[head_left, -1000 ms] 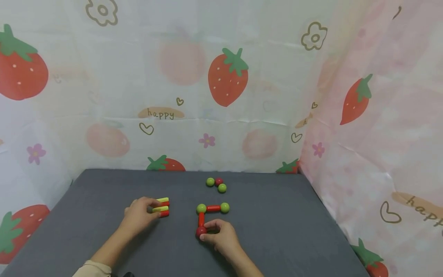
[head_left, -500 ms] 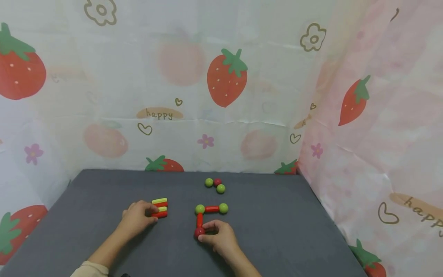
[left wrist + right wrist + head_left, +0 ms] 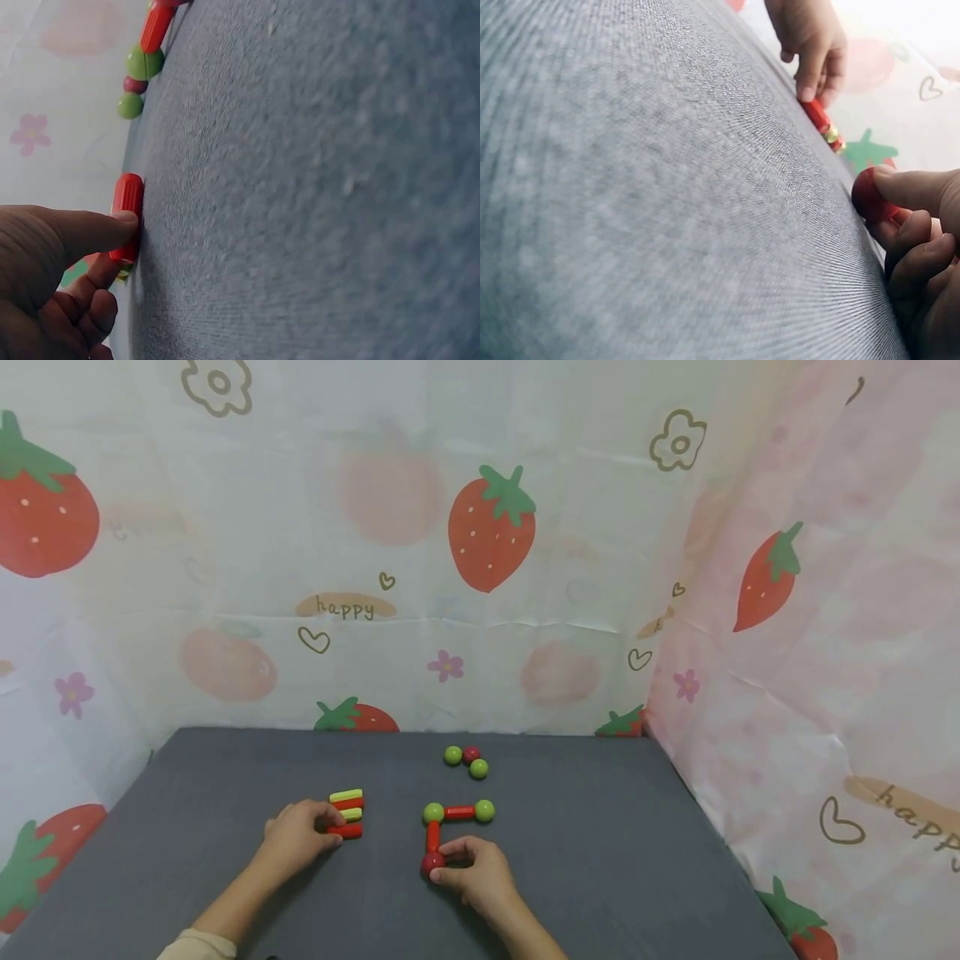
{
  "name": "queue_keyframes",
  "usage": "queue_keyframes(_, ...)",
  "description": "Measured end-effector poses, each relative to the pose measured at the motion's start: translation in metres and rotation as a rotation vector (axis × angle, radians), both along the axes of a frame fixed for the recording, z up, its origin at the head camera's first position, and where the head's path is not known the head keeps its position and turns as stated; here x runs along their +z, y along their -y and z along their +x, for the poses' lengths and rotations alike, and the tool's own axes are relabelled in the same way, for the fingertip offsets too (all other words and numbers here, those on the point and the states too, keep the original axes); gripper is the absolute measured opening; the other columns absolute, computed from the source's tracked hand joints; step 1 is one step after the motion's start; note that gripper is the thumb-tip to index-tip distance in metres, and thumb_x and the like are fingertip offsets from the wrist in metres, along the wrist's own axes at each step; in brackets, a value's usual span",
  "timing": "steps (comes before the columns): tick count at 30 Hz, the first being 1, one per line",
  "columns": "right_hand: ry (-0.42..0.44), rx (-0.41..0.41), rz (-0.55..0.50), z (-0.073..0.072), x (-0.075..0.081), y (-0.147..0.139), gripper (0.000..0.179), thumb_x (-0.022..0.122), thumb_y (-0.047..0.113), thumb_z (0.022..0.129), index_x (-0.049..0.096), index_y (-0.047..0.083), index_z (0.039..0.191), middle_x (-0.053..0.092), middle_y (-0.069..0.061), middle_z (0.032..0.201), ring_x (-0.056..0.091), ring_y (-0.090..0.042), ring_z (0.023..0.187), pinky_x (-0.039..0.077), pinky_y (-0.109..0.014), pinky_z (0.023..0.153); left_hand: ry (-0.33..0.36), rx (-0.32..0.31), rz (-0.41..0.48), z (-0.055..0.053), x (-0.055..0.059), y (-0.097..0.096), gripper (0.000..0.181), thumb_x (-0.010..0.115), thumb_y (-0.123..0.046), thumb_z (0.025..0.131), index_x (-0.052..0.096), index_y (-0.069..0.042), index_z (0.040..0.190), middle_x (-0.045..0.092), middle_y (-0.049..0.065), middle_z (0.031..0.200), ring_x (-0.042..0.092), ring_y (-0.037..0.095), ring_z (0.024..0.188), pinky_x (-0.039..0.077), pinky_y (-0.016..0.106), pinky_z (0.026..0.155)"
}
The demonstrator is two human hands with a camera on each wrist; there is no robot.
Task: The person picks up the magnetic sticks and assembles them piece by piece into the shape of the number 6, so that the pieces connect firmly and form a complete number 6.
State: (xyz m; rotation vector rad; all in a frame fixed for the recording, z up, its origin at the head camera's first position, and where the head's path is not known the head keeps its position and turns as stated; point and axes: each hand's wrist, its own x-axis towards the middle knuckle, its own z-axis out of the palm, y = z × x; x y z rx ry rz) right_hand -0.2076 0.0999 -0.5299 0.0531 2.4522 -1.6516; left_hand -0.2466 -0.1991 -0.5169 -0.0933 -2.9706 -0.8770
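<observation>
In the head view, my left hand (image 3: 298, 833) pinches the nearest red rod (image 3: 348, 832) between thumb and fingers. Its ridged end shows past the thumb in the left wrist view, where the same red rod (image 3: 128, 193) lies close to the cloth. Just beyond it lie a yellow-green rod (image 3: 352, 815), another red rod (image 3: 350, 803) and a further yellow-green rod (image 3: 346, 795). My right hand (image 3: 483, 875) holds a red ball (image 3: 431, 862) by thumb and fingertips. That ball ends an L-shaped chain: a red rod (image 3: 432, 836), green corner ball (image 3: 433, 812), red rod (image 3: 460, 812), green end ball (image 3: 484, 811).
Behind the chain, two green balls (image 3: 478, 769) and a dark red ball (image 3: 471, 755) sit close together. A dark grey cloth (image 3: 615, 860) covers the table. Strawberry-printed curtains (image 3: 375, 527) stand along the back and sides.
My left fingers have drawn the nearest red rod slightly toward me, opening a gap from the yellow-green one. The right hand stays on the red ball. The head view has shifted slightly.
</observation>
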Motion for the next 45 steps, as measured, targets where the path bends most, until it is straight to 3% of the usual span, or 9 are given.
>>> queue_keyframes(11,-0.01,-0.007,-0.008,0.001,-0.002,0.001,0.033,0.09,0.024,0.066,0.073,0.021,0.094,0.07,0.005,0.087,0.041,-0.01,0.041,0.038,-0.023,0.038,0.033,0.011,0.009,0.009,0.001,-0.005,0.022,0.083,-0.025,0.075,0.071,-0.024,0.093,0.07,-0.003,0.097,0.061,0.027,0.099,0.033,0.051,0.08)
queue_keyframes(17,-0.022,0.0,-0.02,0.001,-0.003,0.0,0.033,0.089,0.026,0.067,0.073,0.02,0.094,0.071,0.005,0.089,0.041,-0.009,0.04,0.038,-0.023,0.037,0.053,0.019,0.006,0.016,0.006,-0.01,0.021,0.083,-0.027,0.075,0.072,-0.024,0.093,0.07,-0.008,0.088,0.063,0.021,0.09,0.033,0.048,0.077)
queue_keyframes(31,-0.011,-0.006,-0.001,0.0,-0.001,0.001,0.032,0.089,0.028,0.068,0.073,0.022,0.095,0.072,0.005,0.092,0.041,-0.011,0.039,0.038,-0.024,0.037,0.134,0.056,0.158,0.034,0.009,-0.029,0.021,0.082,-0.028,0.076,0.073,-0.021,0.095,0.071,-0.01,0.084,0.061,0.01,0.083,0.037,0.048,0.081)
queue_keyframes(39,-0.019,-0.004,-0.003,0.002,-0.001,0.0,0.031,0.088,0.028,0.069,0.073,0.022,0.096,0.072,0.005,0.091,0.042,-0.011,0.04,0.039,-0.026,0.038,0.192,0.085,0.222,0.044,0.011,-0.041,0.023,0.083,-0.031,0.076,0.073,-0.02,0.094,0.069,-0.009,0.081,0.058,0.009,0.077,0.039,0.032,0.068)
queue_keyframes(45,0.001,0.015,-0.026,0.002,0.002,0.002,0.03,0.088,0.027,0.069,0.073,0.02,0.095,0.071,0.005,0.086,0.041,-0.01,0.041,0.038,-0.025,0.038,0.216,0.1,0.251,0.051,0.005,-0.05,0.024,0.084,-0.031,0.075,0.074,-0.02,0.093,0.069,-0.009,0.081,0.059,0.009,0.076,0.04,0.031,0.068)
